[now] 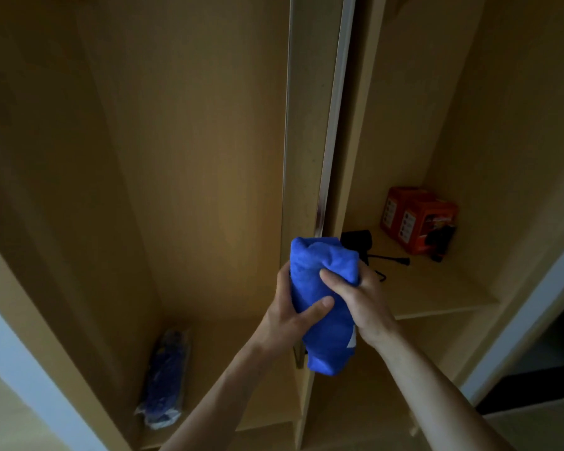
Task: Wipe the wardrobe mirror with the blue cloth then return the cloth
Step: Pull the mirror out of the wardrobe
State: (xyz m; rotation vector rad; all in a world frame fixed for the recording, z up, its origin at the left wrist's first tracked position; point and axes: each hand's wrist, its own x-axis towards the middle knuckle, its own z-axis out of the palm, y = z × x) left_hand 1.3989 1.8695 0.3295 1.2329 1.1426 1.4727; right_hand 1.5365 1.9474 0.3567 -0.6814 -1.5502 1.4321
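1. Blue cloth [323, 307]: bunched into an upright wad, at about 5 o'clock from frame centre, held in the air in front of the wardrobe, touching no shelf.
2. Left hand [287, 317]: grip closed round the cloth's 9 o'clock side, thumb [319, 304] laid across the front.
3. Right hand [362, 301]: grip closed round the 3 o'clock side, a bit higher, thumb pressed into the fabric near the top. Both grips hold the same cloth; the hands nearly touch.
4. Small white patch on the cloth at its 4 o'clock edge, beside the right wrist.
5. Wardrobe divider [310, 141]: light wood upright with a metal strip [334, 125], running from 12 o'clock down to behind the cloth.
6. Shelf [437, 288] at 3 o'clock of the cloth: two orange boxes [417, 219] side by side at the back, black adapter [355, 240] with its cable just at 1 o'clock of the cloth.
7. Left compartment floor, 8 o'clock of the cloth: clear plastic package [163, 385] with something blue inside, lying flat; contents too dim to identify.
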